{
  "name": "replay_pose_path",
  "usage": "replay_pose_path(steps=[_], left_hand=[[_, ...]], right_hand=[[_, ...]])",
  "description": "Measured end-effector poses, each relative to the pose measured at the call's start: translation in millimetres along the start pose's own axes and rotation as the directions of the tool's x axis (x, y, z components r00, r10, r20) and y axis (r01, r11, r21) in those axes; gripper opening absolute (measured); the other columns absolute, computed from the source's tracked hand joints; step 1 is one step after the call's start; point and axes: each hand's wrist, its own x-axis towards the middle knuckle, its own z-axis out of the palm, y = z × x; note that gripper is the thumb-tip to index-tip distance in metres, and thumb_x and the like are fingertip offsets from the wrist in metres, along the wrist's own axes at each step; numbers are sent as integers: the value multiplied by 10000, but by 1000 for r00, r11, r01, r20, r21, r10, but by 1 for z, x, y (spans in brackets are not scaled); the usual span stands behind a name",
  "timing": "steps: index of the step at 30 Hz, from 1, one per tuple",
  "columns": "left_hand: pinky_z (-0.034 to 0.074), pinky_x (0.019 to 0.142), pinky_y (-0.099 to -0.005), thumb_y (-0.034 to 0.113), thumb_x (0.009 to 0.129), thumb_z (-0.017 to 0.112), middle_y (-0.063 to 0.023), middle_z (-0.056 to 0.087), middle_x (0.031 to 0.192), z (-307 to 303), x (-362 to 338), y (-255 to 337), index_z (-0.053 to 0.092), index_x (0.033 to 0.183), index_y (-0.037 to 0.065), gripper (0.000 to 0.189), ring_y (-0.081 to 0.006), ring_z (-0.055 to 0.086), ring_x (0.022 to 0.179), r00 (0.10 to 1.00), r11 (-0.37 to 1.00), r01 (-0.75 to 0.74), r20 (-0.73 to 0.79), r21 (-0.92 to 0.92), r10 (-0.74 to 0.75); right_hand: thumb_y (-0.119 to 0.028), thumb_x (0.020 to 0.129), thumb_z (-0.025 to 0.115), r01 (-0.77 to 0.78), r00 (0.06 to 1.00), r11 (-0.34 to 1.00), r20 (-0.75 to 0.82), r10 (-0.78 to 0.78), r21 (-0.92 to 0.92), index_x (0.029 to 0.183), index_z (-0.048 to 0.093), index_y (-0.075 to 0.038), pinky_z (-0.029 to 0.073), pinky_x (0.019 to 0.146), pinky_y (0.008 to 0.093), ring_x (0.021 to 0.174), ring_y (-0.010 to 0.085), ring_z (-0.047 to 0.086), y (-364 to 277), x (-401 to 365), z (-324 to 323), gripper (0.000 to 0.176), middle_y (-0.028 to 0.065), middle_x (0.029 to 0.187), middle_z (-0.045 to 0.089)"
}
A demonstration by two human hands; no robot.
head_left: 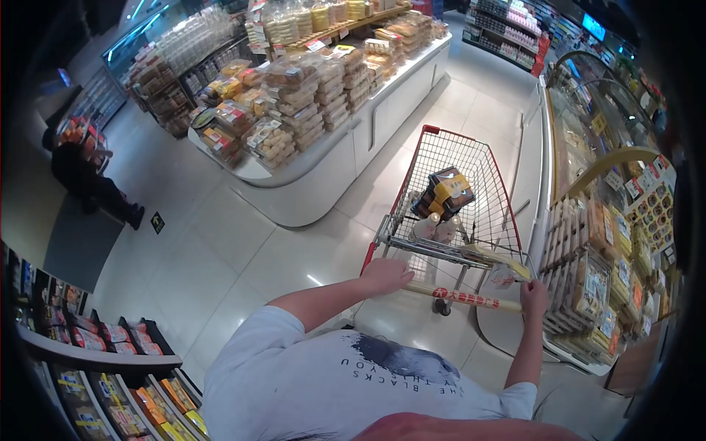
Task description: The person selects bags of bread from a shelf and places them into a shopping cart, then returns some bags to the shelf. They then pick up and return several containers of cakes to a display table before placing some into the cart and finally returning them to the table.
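Observation:
A wire shopping cart (pixel 413 167) with red corner trim stands in front of me. My left hand (pixel 387 276) is closed round the left end of its cream handle (pixel 471 297), which carries red lettering. At the handle's right end my right hand (pixel 535 298) is closed too, beside a clear plastic bag (pixel 504 277) near the fold-down seat. Inside the basket lies a dark food package (pixel 444 194) with a yellow band. Nearer to me are two pale bottles (pixel 425 226) standing side by side.
On the left, a white display counter (pixel 294 192) bears stacked clear boxes of baked goods (pixel 294 95). Along the right runs a glass case (pixel 581 125) with packaged food (pixel 588 279) before it. A seated person (pixel 81 173) is far left. Snack shelves (pixel 110 360) stand lower left.

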Motion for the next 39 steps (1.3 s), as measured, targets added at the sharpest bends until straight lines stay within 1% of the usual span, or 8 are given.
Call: replay_pose_path(steps=[8, 11, 14, 17, 24, 27, 33, 39], left_hand=[[440, 779, -377, 434, 852, 458, -178, 606, 905, 22, -35, -11, 498, 1127, 24, 496, -304, 588, 860, 931, 924, -217, 219, -316, 293], [452, 754, -385, 435, 844, 479, -195, 600, 921, -2, -65, -1, 461, 1167, 8, 536, -322, 592, 817, 881, 871, -54, 387, -489, 272], [463, 693, -406, 402, 823, 516, -183, 602, 864, 42, -65, -20, 493, 1090, 13, 473, -337, 592, 752, 876, 881, -429, 145, -201, 460], [456, 649, -438, 364, 792, 551, -160, 598, 792, 48, -87, -34, 513, 980, 20, 394, -352, 583, 713, 766, 770, -634, 191, 71, 613], [443, 630, -446, 339, 747, 588, -143, 585, 743, 33, -114, -82, 528, 899, 31, 348, -341, 577, 720, 683, 686, -727, 110, 10, 722], [441, 616, -440, 342, 728, 602, -138, 582, 731, 28, -127, -109, 538, 893, 41, 349, -335, 575, 712, 673, 675, -738, 77, 12, 735], [432, 569, -440, 349, 712, 604, -123, 573, 669, 8, -159, -149, 563, 819, 66, 305, -330, 565, 645, 667, 667, -745, 8, 24, 745], [428, 543, -436, 360, 712, 594, -117, 563, 637, 3, -187, -165, 565, 789, 59, 312, -333, 554, 612, 680, 679, -732, 7, 58, 733]], right_hand=[[-186, 774, 559, 74, 966, 995, -241, -90, -74, 688, 486, -36, 423, 588, 414, 680, 326, 550, 28, -37, -7, 187, 159, 684, 532], [-158, 773, 568, 125, 894, 976, -407, -188, -176, 726, 499, -31, 419, 578, 394, 669, 321, 527, 30, -53, -5, 151, 145, 673, 523], [-160, 789, 568, 44, 934, 998, -352, -57, -46, 733, 511, -14, 418, 569, 381, 639, 294, 550, 52, -63, 26, 167, 144, 668, 529], [-164, 799, 557, -47, 974, 995, -216, 65, 84, 728, 514, 2, 407, 559, 382, 589, 277, 543, 48, -73, 32, 185, 145, 661, 538], [-174, 793, 556, -100, 984, 994, -151, 94, -37, 764, 553, 31, 396, 567, 368, 566, 257, 493, 11, -124, 20, 207, 147, 643, 531], [-190, 808, 545, -74, 968, 988, -230, 105, 136, 748, 547, 41, 391, 578, 377, 574, 278, 487, -9, -156, 23, 238, 169, 643, 518], [-198, 829, 519, -192, 945, 969, -239, 225, 153, 695, 483, 49, 376, 585, 389, 596, 300, 465, -83, -218, 6, 284, 164, 675, 498], [-225, 841, 491, -151, 916, 963, -334, 221, 224, 674, 435, 37, 363, 566, 381, 570, 282, 425, -79, -244, 25, 316, 155, 629, 460]])
